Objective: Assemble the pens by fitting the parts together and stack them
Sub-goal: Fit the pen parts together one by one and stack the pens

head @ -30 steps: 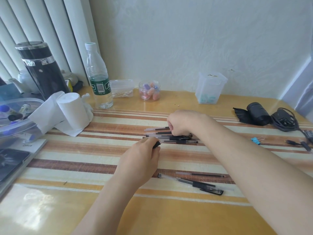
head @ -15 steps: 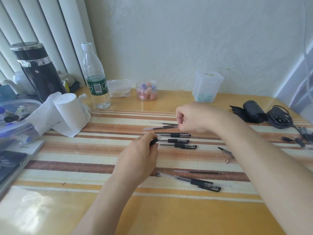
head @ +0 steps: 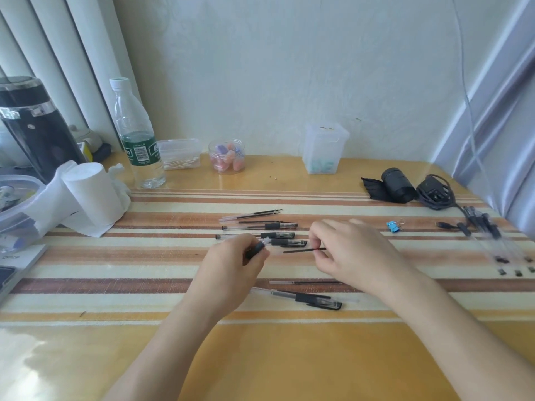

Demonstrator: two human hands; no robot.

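Note:
My left hand (head: 231, 264) grips a clear pen barrel with a black grip (head: 256, 249), its open end pointing right. My right hand (head: 353, 253) pinches a thin black ink refill (head: 301, 250), its free end aimed left at the barrel, a short gap between them. Behind the hands lies a row of assembled black pens (head: 278, 235) with two loose refills (head: 252, 216) at the far side. Near the front lie another refill (head: 307, 282) and a capped pen (head: 307, 298). More pen parts (head: 492, 238) lie blurred at the right.
A water bottle (head: 136, 140), a paper roll (head: 89, 195), a black flask (head: 31, 128) and a plastic tub (head: 14, 198) crowd the left. Small jars (head: 227, 154) and a clear box (head: 325, 149) line the wall. A black pouch (head: 390, 185), cable (head: 437, 192) and blue clip (head: 393, 226) sit right.
My right hand has come away from the pen row, moved right and nearer, and now holds a refill. My left hand stays in place with the barrel. The camera turned slightly right.

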